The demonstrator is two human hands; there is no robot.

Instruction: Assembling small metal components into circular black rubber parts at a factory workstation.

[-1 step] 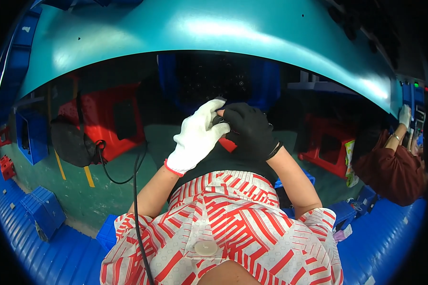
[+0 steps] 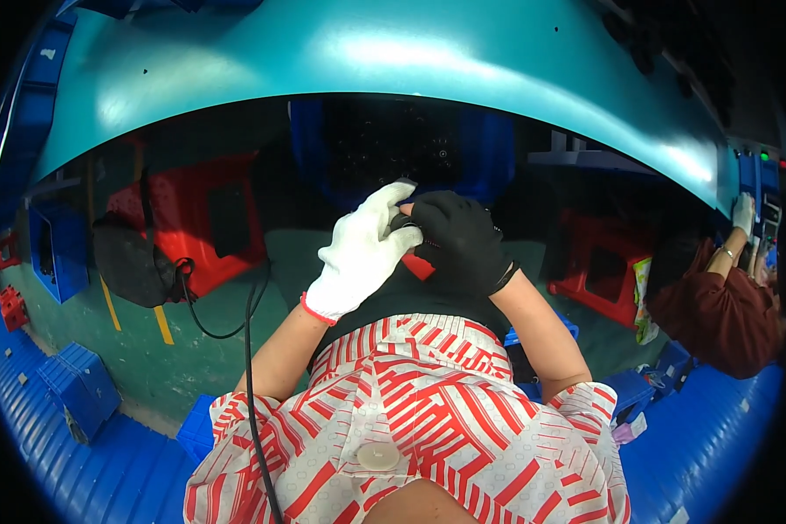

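Note:
My left hand (image 2: 358,253), in a white knitted glove with a red cuff, is bent with thumb and fingers closing around a small dark part (image 2: 402,222). My right hand (image 2: 457,242) wears a black glove and meets it from the other side, its fingers curled in. The gloves cover most of the part, so its kind cannot be made out. Both hands are above my lap, just short of a blue bin (image 2: 306,144) under the bench. Small dark pieces with shiny rings (image 2: 393,144) lie in that bin.
A turquoise bench (image 2: 262,61) curves across the far side. Red stools (image 2: 205,262) stand left and right, a black bag (image 2: 129,262) on the left one. A black cable (image 2: 250,375) runs down my left side. At the right a co-worker in a dark red top (image 2: 720,314) works.

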